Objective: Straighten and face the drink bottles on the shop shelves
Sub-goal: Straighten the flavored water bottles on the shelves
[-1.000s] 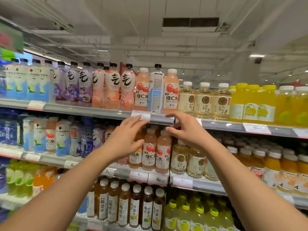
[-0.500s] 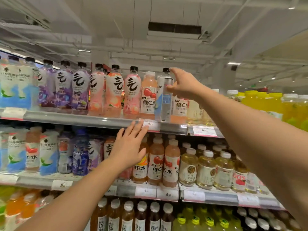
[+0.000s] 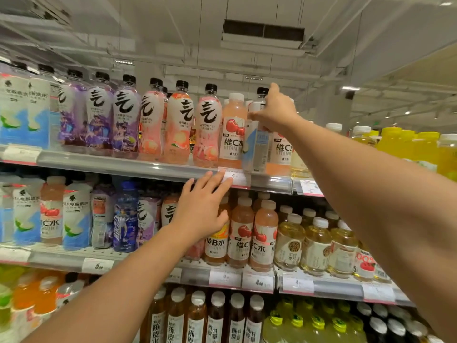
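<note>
Right hand (image 3: 274,112) grips clear bottle (image 3: 257,144) on top shelf (image 3: 123,164); left hand (image 3: 202,209) flat, open below.

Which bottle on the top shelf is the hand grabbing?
The clear, blue-labelled bottle with a black cap, gripped by the right hand. It stands between two pink cherry bottles, which have white caps.

Ceiling vent (image 3: 263,32) overhead; price tag (image 3: 97,265) on rail.
</note>
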The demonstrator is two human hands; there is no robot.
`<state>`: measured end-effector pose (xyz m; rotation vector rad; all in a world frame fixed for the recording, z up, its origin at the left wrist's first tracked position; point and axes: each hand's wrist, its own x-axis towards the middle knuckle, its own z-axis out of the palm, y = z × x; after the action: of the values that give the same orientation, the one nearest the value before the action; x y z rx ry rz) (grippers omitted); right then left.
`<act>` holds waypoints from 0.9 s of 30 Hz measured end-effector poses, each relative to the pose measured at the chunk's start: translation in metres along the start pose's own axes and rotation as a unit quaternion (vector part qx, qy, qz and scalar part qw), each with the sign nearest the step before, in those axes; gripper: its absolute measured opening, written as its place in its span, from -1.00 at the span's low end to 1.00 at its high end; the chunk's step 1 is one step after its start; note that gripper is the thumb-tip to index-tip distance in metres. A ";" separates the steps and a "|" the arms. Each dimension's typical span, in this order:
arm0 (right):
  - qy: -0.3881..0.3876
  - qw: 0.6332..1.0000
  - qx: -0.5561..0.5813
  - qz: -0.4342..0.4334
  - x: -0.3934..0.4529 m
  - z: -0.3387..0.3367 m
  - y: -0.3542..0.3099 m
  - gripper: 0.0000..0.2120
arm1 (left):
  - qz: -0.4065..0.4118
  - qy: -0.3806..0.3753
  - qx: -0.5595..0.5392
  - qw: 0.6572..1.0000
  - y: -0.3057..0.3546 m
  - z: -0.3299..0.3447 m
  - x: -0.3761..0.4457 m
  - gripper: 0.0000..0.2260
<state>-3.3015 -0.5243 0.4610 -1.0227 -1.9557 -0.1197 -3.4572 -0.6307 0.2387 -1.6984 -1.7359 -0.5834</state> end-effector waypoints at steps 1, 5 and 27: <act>0.007 1.000 -0.006 -0.002 0.001 0.000 0.002 -0.29 | 0.001 0.002 0.002 1.000 -0.001 0.001 0.000 -0.29; 0.027 1.000 -0.012 0.006 0.002 -0.003 0.004 -0.32 | 0.003 0.011 0.001 1.000 -0.001 0.002 0.001 -0.29; 0.129 0.977 0.109 -0.132 -0.112 -0.015 -0.013 -0.42 | -0.006 -0.049 -0.010 0.999 0.002 -0.007 0.000 -0.21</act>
<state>-3.2720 -0.6080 0.3899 -0.5719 -1.8108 -0.1719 -3.4538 -0.6355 0.2440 -1.7588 -1.8147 -0.5316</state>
